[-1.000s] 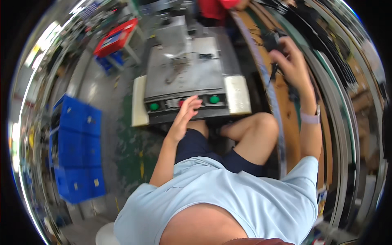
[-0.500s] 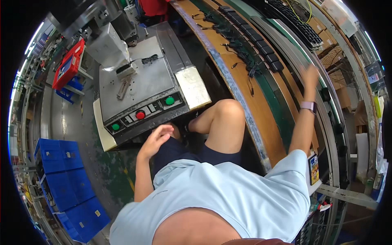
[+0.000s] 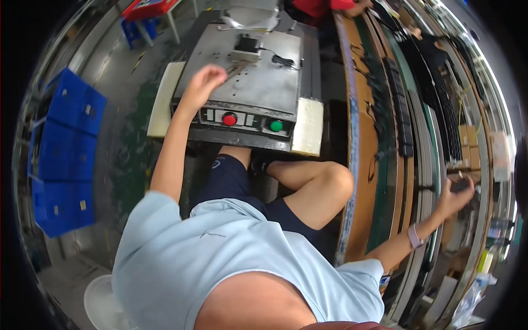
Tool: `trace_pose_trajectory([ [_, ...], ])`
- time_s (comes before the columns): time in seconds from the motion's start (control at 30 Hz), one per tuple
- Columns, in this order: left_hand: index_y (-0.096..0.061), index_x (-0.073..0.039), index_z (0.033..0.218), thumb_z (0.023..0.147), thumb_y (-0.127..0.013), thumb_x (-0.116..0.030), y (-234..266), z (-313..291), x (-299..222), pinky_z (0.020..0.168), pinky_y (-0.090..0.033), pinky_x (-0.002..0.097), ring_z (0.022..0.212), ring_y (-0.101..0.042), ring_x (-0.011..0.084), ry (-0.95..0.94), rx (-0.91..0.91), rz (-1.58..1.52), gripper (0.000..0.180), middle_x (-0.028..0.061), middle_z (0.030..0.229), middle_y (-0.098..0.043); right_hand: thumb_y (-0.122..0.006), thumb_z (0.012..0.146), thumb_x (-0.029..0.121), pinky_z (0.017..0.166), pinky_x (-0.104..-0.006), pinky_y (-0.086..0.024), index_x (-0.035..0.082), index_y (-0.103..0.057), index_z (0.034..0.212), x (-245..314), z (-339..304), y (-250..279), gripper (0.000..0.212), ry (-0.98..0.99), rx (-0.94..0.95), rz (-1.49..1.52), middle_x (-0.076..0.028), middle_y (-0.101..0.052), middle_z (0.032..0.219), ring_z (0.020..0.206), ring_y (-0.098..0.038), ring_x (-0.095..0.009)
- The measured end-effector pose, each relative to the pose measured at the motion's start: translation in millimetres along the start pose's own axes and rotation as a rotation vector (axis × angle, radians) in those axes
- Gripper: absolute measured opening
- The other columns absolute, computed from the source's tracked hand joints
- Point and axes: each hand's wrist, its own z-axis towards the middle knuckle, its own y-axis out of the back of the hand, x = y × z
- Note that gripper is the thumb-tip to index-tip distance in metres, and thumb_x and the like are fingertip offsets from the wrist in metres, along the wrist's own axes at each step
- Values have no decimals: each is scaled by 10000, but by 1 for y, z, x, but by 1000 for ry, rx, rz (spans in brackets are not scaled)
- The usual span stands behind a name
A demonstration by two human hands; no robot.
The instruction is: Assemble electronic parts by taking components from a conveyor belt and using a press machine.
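Observation:
My left hand (image 3: 204, 83) is over the left part of a machine's metal plate (image 3: 269, 91), fingers loosely curled and apart, with nothing seen in it. Just beyond its fingertips is a small metal bracket (image 3: 236, 70). On the plate stands a metal fixture block (image 3: 245, 55) with a small black box (image 3: 248, 43) on top. A black cable bundle (image 3: 284, 61) lies to its right. My right hand (image 3: 455, 199) is stretched far to the right, past the conveyor, and grips a small dark block (image 3: 460, 186); blur hides its exact kind.
The machine's front has a red button (image 3: 229, 119) and a green button (image 3: 276, 126). Black boxes (image 3: 400, 110) with cables line the bench (image 3: 360, 220) on the right. Blue bins (image 3: 63, 148) stand left. A person in red (image 3: 313, 6) and another in black (image 3: 434, 55) are beyond.
My left hand has risen from my lap to above the machine plate. My right hand has reached farther right and now holds a dark block. The whole view has swung to the right.

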Motion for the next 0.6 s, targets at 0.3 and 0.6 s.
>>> trace_pose_trajectory([
  [0.3,-543,-28,1247,756,-801,-233,-3,142,51,934,-440,320,1030,-596,219,-314,51,472,591,127,1155,-622,-576,895,38,860,-291,-518,34,-553,1255,155,34,16,362,-79,468,920,-101,-644,1106,964,-626,-212],
  [0.6,-538,8,1174,810,-676,22,-13,46,26,858,-502,280,979,-625,217,-26,-122,-1111,389,134,1148,-616,-694,706,-144,914,-337,-512,-17,-541,1185,276,-18,-54,518,-221,680,1516,-177,-636,1119,1053,-635,-277],
])
